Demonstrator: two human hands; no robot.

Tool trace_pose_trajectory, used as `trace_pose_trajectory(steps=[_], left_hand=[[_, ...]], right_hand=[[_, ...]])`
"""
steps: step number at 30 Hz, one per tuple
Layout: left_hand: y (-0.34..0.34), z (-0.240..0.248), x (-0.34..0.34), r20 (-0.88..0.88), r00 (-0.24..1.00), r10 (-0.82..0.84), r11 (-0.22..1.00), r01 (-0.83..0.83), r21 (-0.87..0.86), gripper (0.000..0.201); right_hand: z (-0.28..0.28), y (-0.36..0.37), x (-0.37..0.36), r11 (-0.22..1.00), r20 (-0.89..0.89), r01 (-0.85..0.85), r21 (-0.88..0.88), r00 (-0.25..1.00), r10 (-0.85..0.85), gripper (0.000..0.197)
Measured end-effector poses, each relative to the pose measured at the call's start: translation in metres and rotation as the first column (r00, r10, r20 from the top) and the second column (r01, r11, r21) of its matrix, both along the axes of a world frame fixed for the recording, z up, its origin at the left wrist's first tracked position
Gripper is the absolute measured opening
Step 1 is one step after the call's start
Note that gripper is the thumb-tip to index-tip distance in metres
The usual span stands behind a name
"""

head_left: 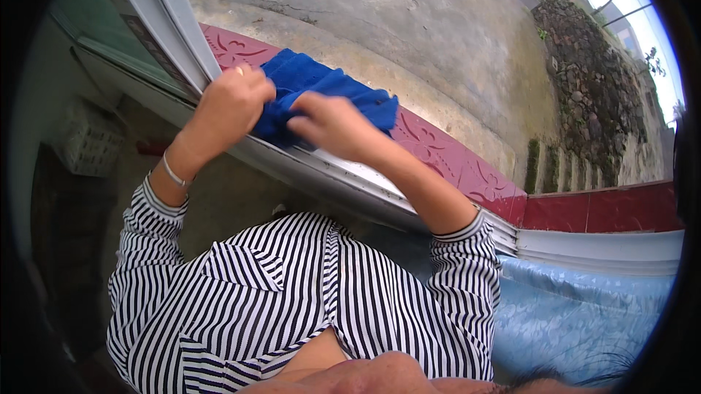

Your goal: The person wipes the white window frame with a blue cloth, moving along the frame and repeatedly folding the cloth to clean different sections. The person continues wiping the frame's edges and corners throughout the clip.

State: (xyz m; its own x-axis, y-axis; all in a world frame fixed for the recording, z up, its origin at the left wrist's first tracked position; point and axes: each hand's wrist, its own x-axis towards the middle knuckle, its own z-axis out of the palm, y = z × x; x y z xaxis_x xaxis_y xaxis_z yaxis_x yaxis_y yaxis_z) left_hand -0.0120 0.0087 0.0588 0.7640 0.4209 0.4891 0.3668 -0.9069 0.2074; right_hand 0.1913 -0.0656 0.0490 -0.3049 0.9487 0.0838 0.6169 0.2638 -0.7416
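A blue cloth (321, 83) lies bunched and wrinkled across the red tiled sill (431, 142) and over the inner window track. My left hand (232, 102) is closed at the cloth's left end, beside the window frame, with its fingertips pinching the fabric. A ring and a bracelet show on that hand and wrist. Over the middle of the cloth is my right hand (332, 125), its fingers bent toward the fabric and smeared by motion. Whether they grip the cloth cannot be made out.
A white sliding window frame (157, 10) rises close to my left hand. Metal track (372, 182) runs along the sill's inner side. Light blue patterned fabric (577, 306) hangs at the lower right. Outside are concrete ground (409, 7) and a stone wall (591, 80).
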Motion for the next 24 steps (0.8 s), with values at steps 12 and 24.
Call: trace_pose_trajectory(steps=[12, 24], left_hand=[[-0.032, -0.030, 0.064, -0.257, 0.902, -0.346, 0.914, 0.262, -0.311, 0.031], [-0.087, -0.044, 0.256, -0.252, 0.549, -0.797, 0.601, 0.680, -0.420, 0.042]], right_hand=[[-0.039, -0.096, 0.049, 0.936, 0.238, 0.220, 0.275, 0.928, -0.288, 0.021], [-0.061, -0.212, 0.187, 0.681, 0.433, 0.626, 0.379, 0.530, -0.729, 0.010]])
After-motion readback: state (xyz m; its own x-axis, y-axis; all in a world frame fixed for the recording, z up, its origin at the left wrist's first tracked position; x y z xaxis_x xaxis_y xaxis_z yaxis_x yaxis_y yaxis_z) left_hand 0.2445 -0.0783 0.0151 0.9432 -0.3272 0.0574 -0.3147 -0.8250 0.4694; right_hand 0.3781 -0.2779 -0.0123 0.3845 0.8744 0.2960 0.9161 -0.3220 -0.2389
